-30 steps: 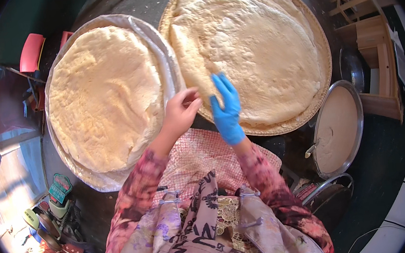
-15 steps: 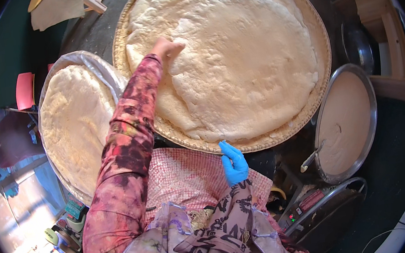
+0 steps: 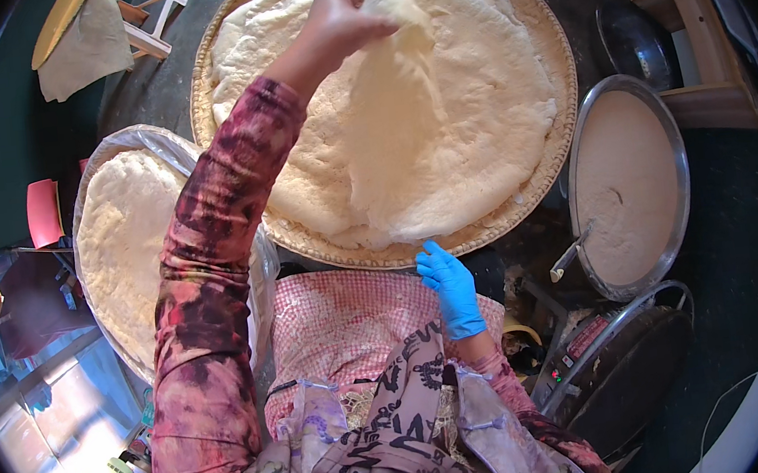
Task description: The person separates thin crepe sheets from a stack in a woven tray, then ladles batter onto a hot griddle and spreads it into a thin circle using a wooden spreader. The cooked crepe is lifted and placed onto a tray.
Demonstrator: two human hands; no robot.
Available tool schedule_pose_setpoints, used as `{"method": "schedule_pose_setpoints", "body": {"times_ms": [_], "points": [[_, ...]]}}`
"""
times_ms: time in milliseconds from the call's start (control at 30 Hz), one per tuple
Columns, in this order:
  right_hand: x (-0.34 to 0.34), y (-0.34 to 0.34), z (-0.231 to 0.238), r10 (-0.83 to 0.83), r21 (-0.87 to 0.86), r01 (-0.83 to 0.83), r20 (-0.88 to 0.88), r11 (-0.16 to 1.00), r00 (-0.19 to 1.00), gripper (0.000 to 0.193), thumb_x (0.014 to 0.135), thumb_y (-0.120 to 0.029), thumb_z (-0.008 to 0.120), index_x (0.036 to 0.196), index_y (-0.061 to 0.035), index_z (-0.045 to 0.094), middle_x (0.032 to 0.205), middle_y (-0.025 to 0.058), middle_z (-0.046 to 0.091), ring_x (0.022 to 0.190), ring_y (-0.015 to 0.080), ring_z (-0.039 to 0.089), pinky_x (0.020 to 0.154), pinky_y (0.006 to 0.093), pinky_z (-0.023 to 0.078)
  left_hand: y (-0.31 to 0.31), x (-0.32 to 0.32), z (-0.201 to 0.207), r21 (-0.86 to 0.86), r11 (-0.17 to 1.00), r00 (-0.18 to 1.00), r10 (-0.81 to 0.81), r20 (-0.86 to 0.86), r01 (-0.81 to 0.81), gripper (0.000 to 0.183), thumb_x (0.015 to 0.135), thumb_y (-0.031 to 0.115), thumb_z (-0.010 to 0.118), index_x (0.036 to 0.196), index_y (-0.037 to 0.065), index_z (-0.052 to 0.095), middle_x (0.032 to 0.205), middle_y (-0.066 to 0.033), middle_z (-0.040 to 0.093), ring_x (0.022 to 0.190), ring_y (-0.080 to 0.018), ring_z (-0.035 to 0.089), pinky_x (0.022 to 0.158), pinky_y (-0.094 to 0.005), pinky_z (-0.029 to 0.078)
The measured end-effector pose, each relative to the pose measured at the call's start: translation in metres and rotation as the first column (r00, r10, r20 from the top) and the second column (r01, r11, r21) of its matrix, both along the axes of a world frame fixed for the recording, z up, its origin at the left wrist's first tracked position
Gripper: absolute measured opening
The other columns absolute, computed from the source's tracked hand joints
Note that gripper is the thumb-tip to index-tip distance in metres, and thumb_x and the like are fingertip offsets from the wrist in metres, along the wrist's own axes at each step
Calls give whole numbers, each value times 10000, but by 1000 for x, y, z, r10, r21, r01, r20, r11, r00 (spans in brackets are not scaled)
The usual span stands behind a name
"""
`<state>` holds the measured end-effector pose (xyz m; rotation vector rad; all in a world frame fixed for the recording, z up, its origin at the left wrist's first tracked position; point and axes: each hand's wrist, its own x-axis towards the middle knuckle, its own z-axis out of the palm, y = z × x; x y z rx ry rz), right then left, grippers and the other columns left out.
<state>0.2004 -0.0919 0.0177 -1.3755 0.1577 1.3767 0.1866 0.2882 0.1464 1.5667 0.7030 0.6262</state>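
A large round woven tray [image 3: 344, 259] holds a broad pile of thin, pale flatbreads [image 3: 493, 86]. Raised above the pile, my bare left hand [image 3: 345, 20] is closed on the edge of one thin flatbread [image 3: 406, 58]. This sheet hangs from my fingers in a loose, partly blurred fold over the others. My right hand [image 3: 449, 289], in a blue glove, lies at the tray's near rim with its fingers bent and slightly apart. Its fingertips seem to touch the rim, and I see nothing held in it.
A plastic-lined round container [image 3: 127, 254] of similar pale sheets stands on the left. To the right is a metal basin [image 3: 625, 187] of beige batter, a handle [image 3: 570, 253] sticking over its edge. Below it leans a dark round plate [image 3: 628, 367]. A pink-checked cloth [image 3: 352, 332] covers my lap.
My left hand has lifted from the pile and moved up and to the right, drawing a flatbread's edge with it. The right hand stays near the rim, its fingers more bent.
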Motion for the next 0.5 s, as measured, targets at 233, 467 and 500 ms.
{"method": "schedule_pose_setpoints", "body": {"times_ms": [233,467,500], "points": [[34,3,25,-209,399,365,-382,841,900,641,878,-506,445,1341,-78,326,1329,124,380,1198,263,378,1006,388,303,-9,-53,154,-132,988,966,-50,254,86,115,744,61,684,838,12,639,797,-52,642,677,-124,618,622,-248,498],[-27,81,110,-20,559,113,-170,822,985,602,911,-475,361,1369,-91,292,1395,100,324,1261,271,325,1054,434,250,-35,-327,245,-8,983,918,175,356,-184,183,777,64,650,951,20,608,818,-54,628,697,-151,615,653,-288,511],[-45,101,117,7,567,86,-161,819,987,564,911,-413,398,1359,-82,310,1383,101,344,1250,261,346,1045,425,272,-31,-367,242,39,974,907,191,377,-221,192,777,62,648,961,22,606,816,-50,625,697,-148,612,652,-286,509]]}}
